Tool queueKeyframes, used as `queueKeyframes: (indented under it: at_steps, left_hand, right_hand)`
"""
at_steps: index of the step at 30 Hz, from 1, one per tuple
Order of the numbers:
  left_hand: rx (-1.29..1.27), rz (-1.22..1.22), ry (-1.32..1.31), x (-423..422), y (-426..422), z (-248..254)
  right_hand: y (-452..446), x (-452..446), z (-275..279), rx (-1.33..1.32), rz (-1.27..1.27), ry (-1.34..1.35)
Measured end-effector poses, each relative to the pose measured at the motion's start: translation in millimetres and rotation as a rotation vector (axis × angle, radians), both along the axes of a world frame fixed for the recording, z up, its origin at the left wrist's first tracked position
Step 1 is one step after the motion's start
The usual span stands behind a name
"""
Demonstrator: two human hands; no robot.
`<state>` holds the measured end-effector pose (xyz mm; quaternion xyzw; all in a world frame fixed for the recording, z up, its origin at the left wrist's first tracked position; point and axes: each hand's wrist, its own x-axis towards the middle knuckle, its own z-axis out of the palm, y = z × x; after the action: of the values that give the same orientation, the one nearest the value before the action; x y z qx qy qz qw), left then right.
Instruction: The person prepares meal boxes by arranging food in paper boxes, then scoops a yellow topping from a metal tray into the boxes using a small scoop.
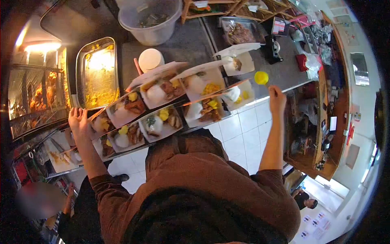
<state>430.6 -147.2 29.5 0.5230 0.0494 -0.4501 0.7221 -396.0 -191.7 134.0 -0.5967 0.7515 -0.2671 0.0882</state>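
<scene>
My right hand is closed around the handle of a small ladle, whose round bowl looks yellow, beyond the right end of the food boxes. My left hand has its fingers spread and lies at the counter's left part, just below the metal tray. Two rows of open white boxes run along the counter edge between my hands. They hold white rice, meat and yellow food; one near box also shows something green. A box at the far right end holds rice or a small brown piece.
A perforated metal tray with yellow bits lies under a lamp, beside a lit glass case. Behind the boxes stand a white round tub, a clear bucket and a black dispenser. Another person is at lower left.
</scene>
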Motion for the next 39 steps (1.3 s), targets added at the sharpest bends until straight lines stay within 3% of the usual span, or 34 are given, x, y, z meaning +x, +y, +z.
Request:
queueKeyframes:
  at_steps: [2, 4, 8, 10, 11, 14, 16, 18, 20, 21, 23, 26, 28, 30, 31, 32, 33, 34, 37, 39]
  left_hand:
    - [0.071, 0.047, -0.003, -44.4, -10.9, 29.1]
    - [0.081, 0.009, -0.080, -83.0, -18.1, 40.3]
    - [0.031, -0.106, -0.159, -127.5, -16.5, 68.5]
    - [0.027, -0.114, -0.185, -139.5, -9.3, 77.1]
    - [0.015, -0.097, -0.200, -141.5, -4.9, 77.2]
    - [-0.013, -0.082, -0.240, -142.4, 12.1, 79.5]
    - [-0.002, -0.038, -0.164, -134.7, 26.7, 78.5]
    - [-0.010, -0.009, -0.187, -136.4, 43.9, 78.8]
    - [-0.020, 0.033, -0.188, -132.9, 59.6, 78.0]
    - [-0.042, 0.012, -0.204, -127.9, 70.2, 72.9]
    - [0.007, 0.036, -0.277, -141.7, 79.6, 79.9]
    - [-0.015, 0.043, -0.405, -210.9, 84.3, 95.5]
    - [0.117, -0.134, -0.844, -268.8, 85.9, 105.9]
    - [0.127, -0.342, -0.775, -310.9, 108.0, 96.5]
    - [0.166, -0.497, -0.762, -329.4, 118.3, 91.1]
    - [0.203, -0.651, -0.741, -348.5, 127.7, 84.3]
    - [0.208, -0.706, -0.549, -371.0, 139.2, 73.9]
    - [0.208, -0.756, -0.355, -391.3, 145.7, 65.7]
    - [0.267, -0.842, -0.291, -425.3, 153.2, 51.7]
    - [0.263, -1.063, -0.365, -432.6, 152.6, 31.6]
  right_hand:
    - [14.1, -13.3, -46.9, 0.094, 0.061, 0.086]
    - [29.2, -12.8, -70.6, 0.354, 0.238, 0.421]
    - [41.7, -32.8, -89.2, 0.235, 0.288, 0.395]
    - [40.8, -47.5, -89.8, 0.150, 0.211, 0.250]
    - [36.1, -45.4, -73.3, 0.292, 0.173, 0.117]
    - [29.3, -50.6, -58.8, 0.271, 0.185, 0.066]
    - [22.4, -67.6, -64.1, 0.110, 0.250, 0.002]
    - [10.8, -72.3, -52.8, 0.122, -0.104, -0.232]
    - [-7.2, -66.6, -9.5, 0.092, -0.292, -0.888]
    - [-17.9, -64.1, 3.8, 0.110, -0.282, -0.890]
    - [-42.2, -59.2, 21.1, 0.086, -0.071, -1.192]
    - [-56.8, -10.1, 48.7, 0.332, 0.123, -1.016]
    - [-53.2, 19.5, 52.3, 0.467, 0.194, -1.070]
    - [-46.0, 52.3, 65.1, 0.792, 0.516, -0.726]
    - [-39.8, 60.6, 57.3, 0.808, 0.527, -0.728]
    - [-33.8, 66.3, 46.5, 0.784, 0.624, -0.534]
    - [-28.0, 71.8, 39.5, 0.751, 0.716, -0.337]
    - [-21.4, 78.4, 40.8, 0.797, 0.645, -0.267]
    - [-23.9, 65.6, 28.6, 0.719, 0.642, -0.401]
    - [-40.9, 64.3, 40.3, 0.677, 0.490, -0.603]
